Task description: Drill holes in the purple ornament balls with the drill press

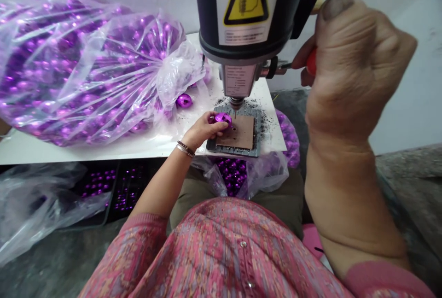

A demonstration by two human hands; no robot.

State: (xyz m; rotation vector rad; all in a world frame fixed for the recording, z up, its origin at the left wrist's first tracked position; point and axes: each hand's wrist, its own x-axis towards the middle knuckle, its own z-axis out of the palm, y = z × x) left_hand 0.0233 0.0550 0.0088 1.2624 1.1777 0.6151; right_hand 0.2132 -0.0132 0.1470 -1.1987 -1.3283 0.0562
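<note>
Between the fingers and thumb of my left hand (203,130) is a shiny purple faceted ball (223,119). It is close beside the thin bit (235,114) of a bench drill press (239,79), above a brown board (238,133) with small dark holes. That board lies on the grey machine base (257,139). At the upper right, my right hand (348,58) is closed around the drill press's feed handle, whose red knob (311,62) shows between the fingers. Whether the bit touches the ball I cannot tell.
A big clear bag of purple balls (76,72) covers the table's left side. One loose purple ball (184,100) lies near its mouth. Dark shavings (265,120) surround the base on the white table (272,139). An open bag of purple pieces (232,176) is below the front edge, dark trays (113,192) at left.
</note>
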